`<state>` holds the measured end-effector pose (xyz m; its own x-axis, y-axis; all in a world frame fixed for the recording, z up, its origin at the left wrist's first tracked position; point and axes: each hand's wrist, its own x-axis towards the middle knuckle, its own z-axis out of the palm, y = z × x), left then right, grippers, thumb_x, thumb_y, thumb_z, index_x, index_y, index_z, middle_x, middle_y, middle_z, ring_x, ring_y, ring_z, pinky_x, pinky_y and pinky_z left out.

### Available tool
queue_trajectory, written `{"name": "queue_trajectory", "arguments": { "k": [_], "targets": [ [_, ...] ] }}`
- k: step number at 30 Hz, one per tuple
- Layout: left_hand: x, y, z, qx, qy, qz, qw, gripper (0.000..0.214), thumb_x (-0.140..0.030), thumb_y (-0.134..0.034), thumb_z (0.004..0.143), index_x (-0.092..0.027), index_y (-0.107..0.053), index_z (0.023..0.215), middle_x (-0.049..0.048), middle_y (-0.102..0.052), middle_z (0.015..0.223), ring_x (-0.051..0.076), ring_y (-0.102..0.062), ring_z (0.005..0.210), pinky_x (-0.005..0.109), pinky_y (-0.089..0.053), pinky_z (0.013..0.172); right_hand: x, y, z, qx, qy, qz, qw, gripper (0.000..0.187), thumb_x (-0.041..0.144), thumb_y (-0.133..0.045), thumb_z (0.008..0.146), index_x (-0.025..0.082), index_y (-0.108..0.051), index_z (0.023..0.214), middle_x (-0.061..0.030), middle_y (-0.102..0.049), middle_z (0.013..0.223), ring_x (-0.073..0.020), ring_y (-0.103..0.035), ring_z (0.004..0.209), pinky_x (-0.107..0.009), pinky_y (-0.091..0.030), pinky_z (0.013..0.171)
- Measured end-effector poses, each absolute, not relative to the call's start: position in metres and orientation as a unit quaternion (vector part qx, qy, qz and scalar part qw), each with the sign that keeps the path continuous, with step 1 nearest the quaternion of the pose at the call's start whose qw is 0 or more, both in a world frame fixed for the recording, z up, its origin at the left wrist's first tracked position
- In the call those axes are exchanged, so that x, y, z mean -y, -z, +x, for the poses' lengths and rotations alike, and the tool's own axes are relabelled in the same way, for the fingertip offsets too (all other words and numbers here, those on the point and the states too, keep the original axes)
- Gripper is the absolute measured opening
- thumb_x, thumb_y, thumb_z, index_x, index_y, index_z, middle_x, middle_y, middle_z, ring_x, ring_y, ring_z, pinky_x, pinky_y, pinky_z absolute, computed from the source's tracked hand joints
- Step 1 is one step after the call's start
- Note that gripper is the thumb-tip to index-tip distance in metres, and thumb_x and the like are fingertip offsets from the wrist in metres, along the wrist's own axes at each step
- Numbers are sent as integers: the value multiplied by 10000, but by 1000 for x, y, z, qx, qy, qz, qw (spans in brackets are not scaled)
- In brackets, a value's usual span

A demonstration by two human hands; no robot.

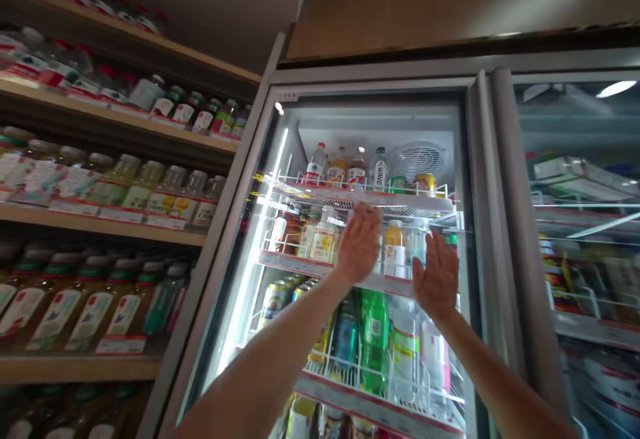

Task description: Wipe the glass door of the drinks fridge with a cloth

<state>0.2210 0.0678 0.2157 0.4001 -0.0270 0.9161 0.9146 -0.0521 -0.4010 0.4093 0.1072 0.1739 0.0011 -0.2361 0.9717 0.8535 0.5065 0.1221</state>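
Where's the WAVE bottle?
The WAVE bottle is on the top fridge shelf, just right of centre in the head view, between a red-labelled bottle and a green container.

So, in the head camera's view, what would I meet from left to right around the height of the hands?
Wooden bottle shelves → left hand → orange bottle with a white label → right hand → metal door frames → next cooler's shelves.
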Motion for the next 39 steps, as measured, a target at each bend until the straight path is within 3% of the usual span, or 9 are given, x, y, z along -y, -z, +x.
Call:
{"name": "queue_trajectory", "arguments": {
  "k": [3,5,9,12,16,21,27,33,39],
  "targets": [
    [-72,-209,220,305,343,-656,599,443,-308,-362,889,-197,-430,1313,37,-367,1449,221,-143,1403,444,-234,1146,-107,-174,410,574,439,-283,631,559,318,-314,914,141,-224,1437,-152,-343,1456,-256,-283,1367,-526,-221,1106],
    [-64,-219,187,332,434,-601,583,420,-266,-334,894,-164,-458,1282,74,-419,1412,212,-161,1400,456,-255,1136,-106,-172,409,578,447,-291,618,548,321,-315,913,139,-252,1427,-147,-339,1459,-259,-270,1372,-532,-203,1109],
    [-50,-217,147,405,589,-467,521,468,-258,-324,893,-87,-391,1324,153,-318,1457,270,-60,1408,547,-238,1120,-103,-168,404,588,454,-306,596,532,339,-322,916,145,-284,1410,-136,-361,1447,-256,-225,1391,-517,-202,1113],
    [-48,-181,180,336,482,-586,558,469,-253,-354,885,-113,-391,1331,113,-318,1467,245,-14,1409,486,-237,1141,-104,-166,401,579,449,-304,609,522,330,-288,922,137,-289,1408,-143,-395,1424,-249,-246,1385,-504,-211,1113],
    [-46,-145,186,274,358,-675,584,441,-265,-386,887,-170,-420,1316,47,-367,1449,192,-90,1409,376,-239,1155,-104,-165,400,575,447,-306,613,512,344,-291,918,132,-348,1380,-147,-417,1407,-255,-264,1377,-500,-223,1108],
    [-40,-153,130,415,580,-462,528,485,-235,-355,894,-99,-335,1359,145,-286,1474,257,-56,1410,514,-250,1126,-99,-164,392,568,441,-338,608,531,374,-328,905,126,-363,1372,-154,-381,1431,-278,-243,1381,-521,-226,1094],
    [-42,-131,170,323,420,-643,553,417,-278,-383,886,-168,-454,1281,56,-372,1443,203,-99,1411,401,-260,1148,-101,-161,391,559,433,-352,613,546,389,-321,900,146,-345,1388,-140,-383,1433,-287,-284,1361,-529,-238,1074],
    [-31,-150,105,447,586,-465,491,474,-246,-335,890,-98,-365,1340,120,-260,1490,262,-60,1414,519,-190,1149,-100,-159,384,558,423,-368,611,573,421,-311,899,119,-350,1384,-157,-355,1446,-296,-242,1377,-539,-195,1087],
    [-37,-121,146,342,397,-666,530,484,-280,-374,881,-212,-364,1360,28,-300,1484,203,-114,1410,420,-248,1149,-92,-152,358,551,392,-382,631,592,422,-341,889,131,-317,1404,-161,-336,1455,-315,-230,1380,-563,-215,1073]
  ]
}}
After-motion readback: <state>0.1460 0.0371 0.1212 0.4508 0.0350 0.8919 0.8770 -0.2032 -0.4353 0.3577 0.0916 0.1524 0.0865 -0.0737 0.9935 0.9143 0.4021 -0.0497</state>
